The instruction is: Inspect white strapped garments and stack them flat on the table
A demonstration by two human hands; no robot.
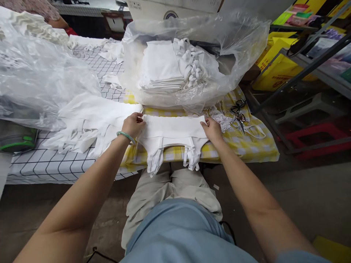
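Observation:
A white garment [172, 133] with hanging straps lies flat on the yellow checked cloth [246, 146] at the table's front edge. My left hand [133, 124], a green bangle on its wrist, pinches the garment's left top corner. My right hand [211, 129] grips its right top corner with the fingers curled. The straps dangle over the table edge above my knees.
A clear plastic bag [233, 47] behind the garment holds a stack of folded white pieces [161, 67]. Loose white garments [87, 124] lie to the left beside another plastic bag [41, 80]. Scissors [239, 113] rest at right. Shelving [315, 65] and yellow boxes stand far right.

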